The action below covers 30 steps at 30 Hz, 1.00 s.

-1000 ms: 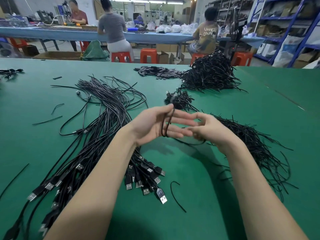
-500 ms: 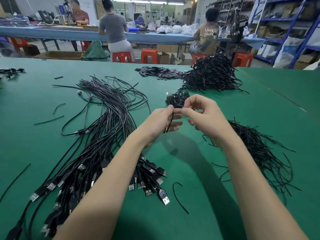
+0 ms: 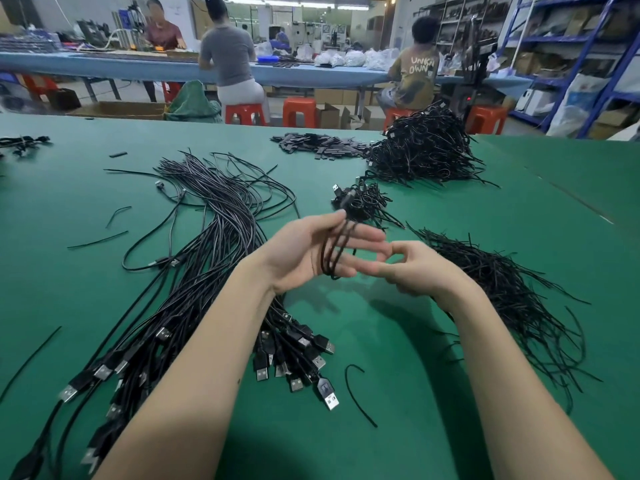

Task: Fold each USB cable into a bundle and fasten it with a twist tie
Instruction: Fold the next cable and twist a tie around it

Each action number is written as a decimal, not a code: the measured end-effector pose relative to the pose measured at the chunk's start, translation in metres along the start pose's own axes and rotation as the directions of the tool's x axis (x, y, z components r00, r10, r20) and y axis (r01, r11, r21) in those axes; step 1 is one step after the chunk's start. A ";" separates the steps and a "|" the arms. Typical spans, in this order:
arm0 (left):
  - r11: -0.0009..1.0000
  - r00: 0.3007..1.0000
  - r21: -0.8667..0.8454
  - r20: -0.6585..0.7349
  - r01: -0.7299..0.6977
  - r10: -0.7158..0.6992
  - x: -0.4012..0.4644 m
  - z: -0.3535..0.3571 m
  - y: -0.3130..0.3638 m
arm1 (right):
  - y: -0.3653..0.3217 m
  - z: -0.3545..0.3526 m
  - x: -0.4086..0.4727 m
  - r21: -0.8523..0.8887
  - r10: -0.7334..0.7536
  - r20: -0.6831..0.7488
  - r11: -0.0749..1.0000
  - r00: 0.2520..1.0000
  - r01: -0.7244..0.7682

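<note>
Orange stools (image 3: 300,111) beside blue bench (image 3: 104,65); shelving (image 3: 568,46) right.

1. Two bare forearms entering from the bottom edge, no sleeves in view up to the frame border.
2. Left hand (image 3: 304,251) bare: no glove, ring, watch or band visible at the wrist.
3. Right hand (image 3: 419,268) likewise bare, wrist unadorned.
4. Small dark dot on the left forearm near mid-length.
5. Fingertips partly blurred; nails not discernible.
</note>
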<state>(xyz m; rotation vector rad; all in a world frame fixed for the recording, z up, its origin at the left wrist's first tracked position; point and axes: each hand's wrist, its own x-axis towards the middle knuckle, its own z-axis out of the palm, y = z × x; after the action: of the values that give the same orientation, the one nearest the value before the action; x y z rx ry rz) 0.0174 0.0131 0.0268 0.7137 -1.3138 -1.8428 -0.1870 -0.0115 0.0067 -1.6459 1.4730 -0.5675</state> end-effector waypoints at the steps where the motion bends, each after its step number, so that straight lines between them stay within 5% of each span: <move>1: 0.996 0.998 0.056 0.016 0.063 -0.064 0.002 0.001 -0.002 | 0.000 0.000 0.001 0.087 -0.009 -0.045 0.996 0.999 0.013; 4: 0.960 0.976 0.180 -0.049 0.216 -0.211 0.011 0.007 -0.012 | -0.010 -0.003 0.002 0.414 0.002 -0.118 0.909 0.993 0.048; 7: 0.938 0.953 0.251 -0.245 0.239 -0.177 0.020 0.010 -0.021 | -0.026 -0.004 -0.003 0.500 -0.065 -0.095 0.860 0.993 0.104; 13: 0.987 0.888 -0.081 -0.452 -0.135 0.085 0.028 0.007 -0.016 | -0.039 0.012 -0.016 0.436 -0.328 0.119 0.865 0.937 0.247; 19: 0.948 0.853 -0.196 -0.509 -0.250 0.120 0.029 0.013 -0.011 | -0.028 0.016 -0.012 0.166 -0.251 0.274 0.963 0.928 0.212; 23: 0.938 0.884 -0.254 -0.457 -0.237 0.100 0.027 0.013 -0.010 | -0.018 0.009 -0.007 0.023 -0.172 0.227 0.985 0.959 0.171; 27: 0.897 0.969 -0.408 -0.235 -0.172 0.079 0.017 0.012 -0.007 | -0.014 0.000 -0.005 0.450 -0.105 0.049 0.890 0.993 0.072; 30: 0.921 0.983 -0.369 -0.170 -0.127 0.067 0.015 0.014 -0.009 | -0.015 -0.001 -0.005 0.513 -0.169 -0.014 0.845 0.985 0.152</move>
<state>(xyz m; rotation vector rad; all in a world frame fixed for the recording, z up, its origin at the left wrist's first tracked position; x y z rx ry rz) -0.0044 0.0095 0.0227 0.5573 -0.8421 -1.8473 -0.1807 -0.0073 0.0204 -1.3442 1.0394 -0.9351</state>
